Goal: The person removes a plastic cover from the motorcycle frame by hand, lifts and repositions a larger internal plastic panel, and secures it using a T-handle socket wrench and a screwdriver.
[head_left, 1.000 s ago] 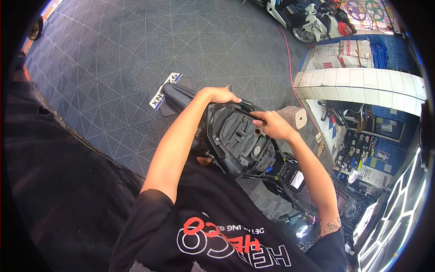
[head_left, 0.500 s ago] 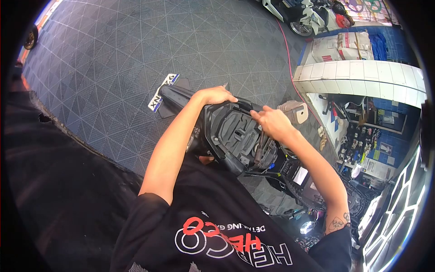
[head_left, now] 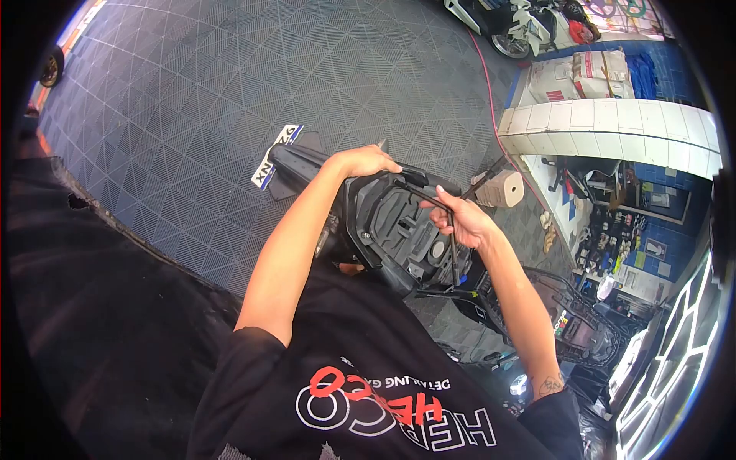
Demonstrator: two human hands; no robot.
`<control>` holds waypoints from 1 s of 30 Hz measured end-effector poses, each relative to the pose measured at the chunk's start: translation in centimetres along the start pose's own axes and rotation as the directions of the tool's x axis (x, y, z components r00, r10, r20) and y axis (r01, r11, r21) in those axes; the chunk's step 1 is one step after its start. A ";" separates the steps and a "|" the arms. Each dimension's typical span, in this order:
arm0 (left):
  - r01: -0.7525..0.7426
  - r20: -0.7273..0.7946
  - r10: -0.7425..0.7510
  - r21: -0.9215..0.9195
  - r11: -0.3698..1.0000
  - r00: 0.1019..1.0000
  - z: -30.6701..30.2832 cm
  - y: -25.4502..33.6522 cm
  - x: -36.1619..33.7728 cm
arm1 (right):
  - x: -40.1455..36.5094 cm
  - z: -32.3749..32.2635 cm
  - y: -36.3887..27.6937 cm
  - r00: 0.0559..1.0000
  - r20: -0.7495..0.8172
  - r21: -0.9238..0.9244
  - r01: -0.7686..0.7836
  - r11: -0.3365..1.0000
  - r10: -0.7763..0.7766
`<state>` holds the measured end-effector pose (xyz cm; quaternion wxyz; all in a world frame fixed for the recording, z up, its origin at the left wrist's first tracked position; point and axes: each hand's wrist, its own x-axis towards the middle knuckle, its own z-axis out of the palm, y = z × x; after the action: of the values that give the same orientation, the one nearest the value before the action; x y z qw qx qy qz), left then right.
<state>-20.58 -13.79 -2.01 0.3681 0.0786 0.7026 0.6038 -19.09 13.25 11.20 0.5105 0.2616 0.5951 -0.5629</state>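
A black motor scooter (head_left: 376,249) lies below me, its inner tail section exposed. My left hand (head_left: 366,161) rests over the black tail trim, fingers bent over its edge; whether it grips the trim is hard to see. My right hand (head_left: 462,218) is closed around a dark three-armed Y-wrench (head_left: 453,257) near its middle. One wrench arm points toward the tail beside my left hand, another toward my body over the scooter's open frame. A third slants away past the scooter's far side. Below the wrench is a round cap (head_left: 438,250).
A beige stool (head_left: 502,188) stands beyond the scooter, near a pink hose (head_left: 491,92). The licence plate (head_left: 276,157) juts out at the tail. A white-tiled ledge (head_left: 606,126) and a white motorcycle (head_left: 521,31) are to the right. Dark grid tiles (head_left: 192,92) cover the floor.
My right hand has raised the Y-wrench from the scooter's frame, turning so its arms spread out. The round cap now shows. My left hand has stayed in place.
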 end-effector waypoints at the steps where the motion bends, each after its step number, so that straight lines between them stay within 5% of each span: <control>1: 0.001 -0.002 -0.001 0.002 1.000 1.000 0.0 0.1 -0.2 | -0.4 0.6 0.4 0.996 -0.052 -0.101 0.063 0.993 -0.068; 4: -0.003 -0.043 0.005 0.027 1.000 0.999 0.2 -0.1 0.2 | -1.7 1.1 2.0 0.942 -0.086 -0.416 0.261 0.871 -0.324; 7: 0.002 -0.056 -0.001 0.021 1.000 0.998 0.2 -0.3 0.7 | -2.1 1.8 3.1 0.883 -0.080 -0.368 0.406 0.836 -0.463; 11: 0.020 -0.035 -0.022 -0.070 0.997 0.999 0.3 -1.5 1.4 | -2.2 3.2 1.7 0.916 -0.191 -0.149 0.329 0.933 -0.353; 15: 0.000 -0.027 -0.002 -0.064 0.998 1.000 0.2 -1.6 1.6 | -2.1 4.2 1.3 0.914 -0.222 -0.173 0.305 0.937 -0.339; 18: 0.007 -0.062 -0.010 -0.048 0.999 0.998 0.3 -1.9 1.5 | -2.7 3.9 1.9 0.852 -0.233 -0.576 0.267 0.772 -0.469; 25: 0.023 0.009 -0.022 -0.064 0.998 1.000 0.0 -0.3 0.1 | -5.7 -1.3 3.6 0.684 -0.284 -0.555 0.454 0.697 -0.672; 28: 0.012 0.007 -0.011 -0.066 0.998 1.000 -0.1 -0.6 0.6 | -10.4 0.2 3.6 0.837 -0.272 -0.535 0.277 0.798 -0.474; 30: 0.014 0.012 -0.013 -0.071 0.997 1.000 -0.2 -0.4 0.3 | -10.6 1.1 6.6 0.857 -0.145 -0.626 0.308 0.716 -0.495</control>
<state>-20.80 -13.85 -2.53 0.3788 0.0641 0.6790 0.6256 -9.29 16.55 18.31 0.3319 0.0382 0.8513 -0.4045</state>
